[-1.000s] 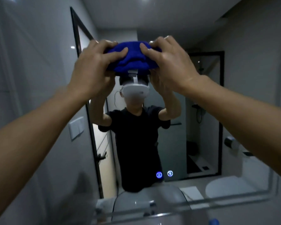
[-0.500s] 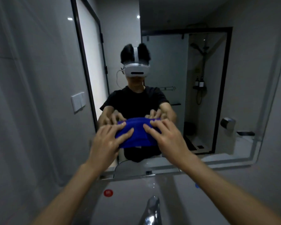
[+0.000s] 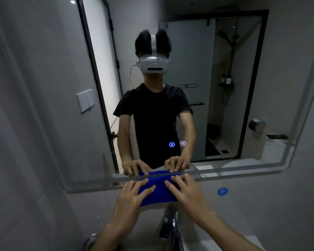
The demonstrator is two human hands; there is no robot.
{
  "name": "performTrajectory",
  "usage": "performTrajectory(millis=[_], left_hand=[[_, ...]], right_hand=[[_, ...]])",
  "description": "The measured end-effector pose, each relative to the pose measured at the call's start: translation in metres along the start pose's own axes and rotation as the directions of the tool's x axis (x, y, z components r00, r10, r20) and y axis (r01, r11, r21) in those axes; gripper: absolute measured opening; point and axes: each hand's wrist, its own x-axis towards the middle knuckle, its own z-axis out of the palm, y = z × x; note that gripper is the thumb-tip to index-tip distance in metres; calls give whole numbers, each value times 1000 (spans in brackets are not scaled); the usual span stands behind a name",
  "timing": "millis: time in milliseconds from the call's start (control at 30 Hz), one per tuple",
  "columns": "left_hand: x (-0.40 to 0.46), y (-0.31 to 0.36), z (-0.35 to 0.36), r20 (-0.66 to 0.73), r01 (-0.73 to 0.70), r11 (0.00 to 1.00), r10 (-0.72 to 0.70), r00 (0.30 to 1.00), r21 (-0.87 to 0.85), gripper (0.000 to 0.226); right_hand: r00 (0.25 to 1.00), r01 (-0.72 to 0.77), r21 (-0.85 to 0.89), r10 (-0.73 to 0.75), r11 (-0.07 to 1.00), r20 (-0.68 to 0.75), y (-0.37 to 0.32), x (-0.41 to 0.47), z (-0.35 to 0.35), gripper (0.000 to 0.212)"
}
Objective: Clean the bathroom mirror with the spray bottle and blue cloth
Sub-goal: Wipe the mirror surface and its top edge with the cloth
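Observation:
The folded blue cloth [image 3: 159, 191] lies flat against the bottom edge of the bathroom mirror [image 3: 243, 172], half on the glass and half on the wall below. My left hand [image 3: 132, 198] presses its left side with spread fingers. My right hand [image 3: 187, 192] presses its right side the same way. The mirror reflects both hands and the cloth just above. No spray bottle is in view.
A chrome faucet [image 3: 172, 230] stands directly below the cloth, over the basin. A round blue sticker [image 3: 222, 191] is on the wall under the mirror at the right. Two lit touch icons [image 3: 171, 144] glow on the glass above the cloth.
Both hands have slid the cloth down the mirror, from the top near head height to its bottom edge. The camera view has tilted down with them.

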Motion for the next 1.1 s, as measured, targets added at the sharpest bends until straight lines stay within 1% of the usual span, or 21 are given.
performTrajectory(millis=[67,167,267,333,433,500,600,700,833,967,1100], left_hand=[[-2,2,3,11,10,1000,-10,1000,0,87],[-3,-2,4,-2,-36,998,37,999,46,86],[4,-8,-5,-40,-100,990,104,994,101,84],[15,-9,-17,-113,-106,989,117,987,105,80],[40,-13,-49,-228,-136,980,167,959,148,64],[59,-16,-78,-283,-145,968,200,938,203,59],[89,-18,-123,-353,-129,958,216,910,254,72],[119,-17,-169,-383,-117,946,234,894,303,76],[165,-20,-225,-445,-97,932,257,858,350,70],[205,-19,-274,-515,-69,927,266,815,369,62],[242,-15,-322,-576,-35,911,288,765,410,59]], right_hand=[[999,6,4,-6,1000,37,0,-3,2,69],[997,23,7,-24,1000,68,1,-5,1,73],[999,37,-3,-37,999,34,2,3,-5,73],[998,42,-20,-43,999,-41,8,16,-11,64],[981,49,-50,-57,998,-185,24,50,-27,39],[972,60,-68,-74,996,-224,34,78,-46,34],[953,71,-122,-103,990,-284,51,119,-76,35],[940,56,-174,-111,983,-323,69,163,-105,39],[919,28,-239,-119,971,-377,94,219,-148,40],[913,7,-252,-109,968,-393,111,265,-192,52],[897,-52,-296,-86,954,-434,130,314,-226,52]])
